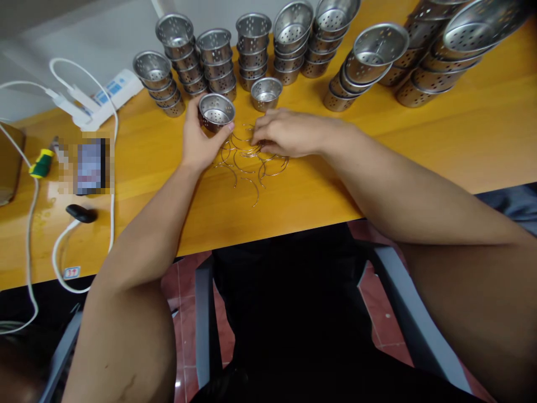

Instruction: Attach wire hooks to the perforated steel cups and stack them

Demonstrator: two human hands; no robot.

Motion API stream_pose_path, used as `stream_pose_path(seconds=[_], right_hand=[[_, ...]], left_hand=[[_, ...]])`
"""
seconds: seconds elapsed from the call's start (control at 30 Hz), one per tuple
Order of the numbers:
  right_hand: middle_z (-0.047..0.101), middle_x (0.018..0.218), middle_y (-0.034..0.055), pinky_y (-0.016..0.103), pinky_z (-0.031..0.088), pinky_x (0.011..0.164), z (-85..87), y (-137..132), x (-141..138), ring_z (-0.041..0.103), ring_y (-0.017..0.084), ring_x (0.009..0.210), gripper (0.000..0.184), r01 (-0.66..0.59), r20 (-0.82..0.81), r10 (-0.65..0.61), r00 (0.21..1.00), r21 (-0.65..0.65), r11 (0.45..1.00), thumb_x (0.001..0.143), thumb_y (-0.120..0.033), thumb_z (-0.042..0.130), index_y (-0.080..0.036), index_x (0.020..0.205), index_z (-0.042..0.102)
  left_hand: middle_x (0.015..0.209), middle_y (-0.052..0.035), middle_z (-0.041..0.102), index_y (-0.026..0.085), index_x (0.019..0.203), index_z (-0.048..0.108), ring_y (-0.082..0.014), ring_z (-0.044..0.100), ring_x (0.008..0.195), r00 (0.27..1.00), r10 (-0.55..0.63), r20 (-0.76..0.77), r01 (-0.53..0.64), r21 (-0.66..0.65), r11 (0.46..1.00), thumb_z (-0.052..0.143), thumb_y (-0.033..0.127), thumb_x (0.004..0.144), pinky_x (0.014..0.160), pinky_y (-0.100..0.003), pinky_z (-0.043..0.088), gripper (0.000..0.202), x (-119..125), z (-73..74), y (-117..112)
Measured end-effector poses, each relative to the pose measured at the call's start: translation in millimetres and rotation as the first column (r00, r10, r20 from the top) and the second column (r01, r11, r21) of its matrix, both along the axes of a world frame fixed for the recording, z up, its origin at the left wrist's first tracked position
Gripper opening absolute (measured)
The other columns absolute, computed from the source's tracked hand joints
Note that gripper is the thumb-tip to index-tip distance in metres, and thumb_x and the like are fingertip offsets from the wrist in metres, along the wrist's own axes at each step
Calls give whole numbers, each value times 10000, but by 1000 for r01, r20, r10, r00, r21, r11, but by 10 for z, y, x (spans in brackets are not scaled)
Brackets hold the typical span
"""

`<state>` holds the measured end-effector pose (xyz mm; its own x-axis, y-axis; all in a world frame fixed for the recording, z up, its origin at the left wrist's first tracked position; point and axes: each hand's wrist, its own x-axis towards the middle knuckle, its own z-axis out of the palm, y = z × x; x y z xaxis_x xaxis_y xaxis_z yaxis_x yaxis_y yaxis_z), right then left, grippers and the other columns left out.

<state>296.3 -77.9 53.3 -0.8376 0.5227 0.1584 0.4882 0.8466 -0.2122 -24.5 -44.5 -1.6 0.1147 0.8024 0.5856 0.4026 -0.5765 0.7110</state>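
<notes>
My left hand (201, 137) is wrapped round a small perforated metal cup (217, 110), thumb on its near side and fingers at its left. Beside it, my right hand (277, 132) reaches down with bent fingers into a loose pile of thin curved wires (247, 162); whether a wire is between the fingertips is hidden. Just behind the right hand stands another single perforated cup (267, 94), upright on the wooden table (319, 196).
Several stacks of perforated cups (255, 50) line the table's back, with larger stacks (436, 73) at the right. On the left are a white power strip (109, 101) with cables, a green-yellow screwdriver (42, 163), a blurred-out phone-like item (91, 166) and a small black object (81, 213).
</notes>
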Motion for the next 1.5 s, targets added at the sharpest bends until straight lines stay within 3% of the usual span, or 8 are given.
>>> stream_pose_path(seconds=[0.17, 0.37, 0.67, 0.77, 0.9, 1.03, 1.3, 1.5], right_hand=[[852, 1076, 96, 523, 609, 1062, 62, -44, -43, 796, 386, 1145, 135, 30, 38, -30, 999, -7, 1000, 1094, -222, 744, -278, 1063, 863], [803, 1033, 91, 476, 576, 993, 90, -165, -89, 784, 366, 1103, 116, 12, 69, -12, 998, 10, 1000, 1059, -163, 770, -260, 995, 778], [741, 1050, 45, 401, 461, 898, 447, -266, 94, 642, 269, 890, 218, 52, -182, -77, 980, -139, 989, 998, -68, 802, -266, 999, 709], [725, 1018, 21, 384, 450, 893, 508, -302, 133, 604, 247, 846, 239, 89, -399, -147, 905, -161, 983, 1040, -77, 812, -287, 1031, 698], [794, 993, -2, 356, 496, 763, 408, -249, 51, 673, 216, 778, 203, 97, -686, -266, 678, -275, 957, 1204, -103, 672, -298, 1148, 666], [765, 844, -47, 352, 462, 577, 258, -85, -59, 593, 170, 576, 277, 65, -740, -448, 501, -484, 873, 1174, -32, 666, -288, 1069, 650], [821, 1041, -19, 355, 613, 788, 239, -112, -36, 700, 183, 869, 281, 54, -652, -500, 571, -577, 815, 1025, -337, 994, -273, 1170, 761], [771, 871, -46, 353, 643, 833, 244, -139, -54, 751, 169, 780, 185, 48, -610, -511, 606, -613, 788, 1095, -126, 885, -248, 1109, 746]], left_hand=[[1532, -122, 827, 376, 1504, 658, -434, 812, 1455, 1000, 9, -4, -9, -7, 1000, 1045, 977, 795, 1341, -676, 669, 1007, 28, 0, -25], [1528, -117, 824, 373, 1485, 668, -432, 815, 1446, 1000, 23, 17, -23, -26, 999, 1080, 896, 808, 1363, -694, 655, 949, 30, -9, -3], [1520, -69, 858, 470, 1527, 678, -434, 832, 1396, 997, 51, -55, -43, 138, 989, 1044, 850, 849, 1243, -740, 706, 859, 12, 15, -53], [1541, -59, 846, 488, 1533, 654, -437, 827, 1411, 998, 53, -41, -47, 139, 989, 1045, 868, 816, 1239, -745, 709, 901, -17, -57, 22], [1610, -66, 815, 476, 1572, 618, -438, 801, 1492, 998, 25, -56, -19, 113, 993, 1010, 934, 802, 1290, -732, 694, 978, -5, -69, 18], [1632, -50, 800, 431, 1583, 623, -380, 747, 1569, 994, -1, -106, 9, 71, 997, 928, 1014, 876, 1394, -697, 643, 967, 60, 29, -111], [1507, -36, 757, 368, 1433, 609, -339, 688, 1459, 999, 5, -40, -4, 32, 999, 1074, 1043, 741, 1401, -677, 596, 1072, 156, 178, -242], [1533, -30, 768, 394, 1469, 556, -350, 734, 1475, 998, -31, -56, 35, 68, 997, 1018, 1085, 770, 1370, -688, 628, 1086, 114, 150, -244]])
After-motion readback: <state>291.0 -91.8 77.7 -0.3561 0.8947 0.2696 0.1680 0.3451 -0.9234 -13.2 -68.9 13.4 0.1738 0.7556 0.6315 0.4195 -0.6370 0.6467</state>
